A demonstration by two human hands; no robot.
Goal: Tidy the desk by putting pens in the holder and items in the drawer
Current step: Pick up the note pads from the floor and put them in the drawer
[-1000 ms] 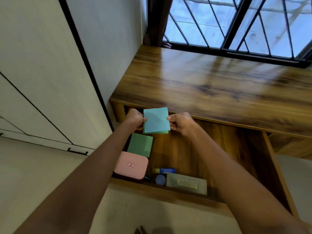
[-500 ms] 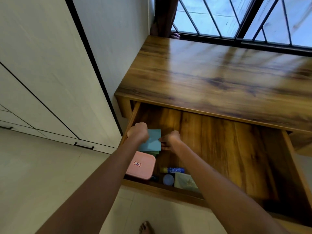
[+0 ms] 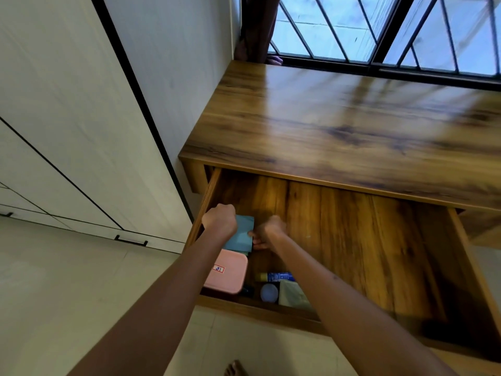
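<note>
Both hands hold a blue pad (image 3: 240,234) low inside the open drawer (image 3: 352,240), at its left end: the left hand (image 3: 220,220) curls over the pad's left edge, the right hand (image 3: 267,231) pinches its right edge. A green edge shows under the pad. Just nearer than the grip lies a pink case (image 3: 226,274). Right of the case, near the drawer front, are a blue tube (image 3: 276,276), a round cap (image 3: 269,292) and a pale pouch (image 3: 292,294). Beyond the grip is the desk (image 3: 339,126).

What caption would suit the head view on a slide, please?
Both hands, left and right, lower a blue notepad into the open drawer.
</note>
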